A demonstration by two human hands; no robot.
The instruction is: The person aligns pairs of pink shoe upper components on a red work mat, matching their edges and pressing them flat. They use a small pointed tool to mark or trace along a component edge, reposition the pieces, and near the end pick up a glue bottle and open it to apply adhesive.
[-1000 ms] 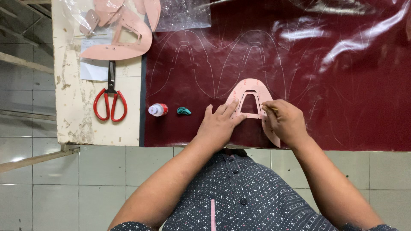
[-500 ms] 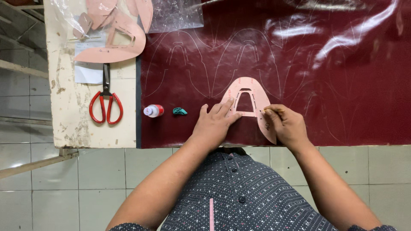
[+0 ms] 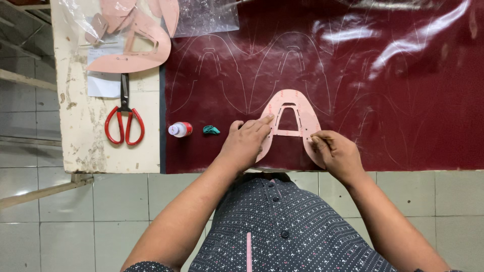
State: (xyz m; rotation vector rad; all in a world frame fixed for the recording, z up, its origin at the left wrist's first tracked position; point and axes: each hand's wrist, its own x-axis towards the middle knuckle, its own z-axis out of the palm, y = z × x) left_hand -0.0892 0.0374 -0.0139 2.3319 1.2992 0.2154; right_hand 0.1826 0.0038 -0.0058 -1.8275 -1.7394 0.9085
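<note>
Pink card, cut into a horseshoe-like pattern, lies flat on the dark red sheet near the table's front edge. It has a rounded top, two legs that spread toward me, a trapezoid window cut out of the middle, and a row of small holes along the bar beneath that window. Its long axis runs from 12 to 6 o'clock, tilted slightly, with the rounded end pointing to 12 and the open legs to 6.

My left hand lies spread and flat on the pattern's left leg, fingertips pressing it down at about 9 o'clock of the piece. My right hand is pinched shut on a thin marking tool, its tip touching the right leg at about 4 o'clock. The two hands sit apart, one on each leg.

Faint outlines of the same shape show on the sheet toward 12 o'clock. At 9 o'clock from my left hand lie a small green scrap, a little white bottle with a red cap, and red-handled scissors on the worn white table.
</note>
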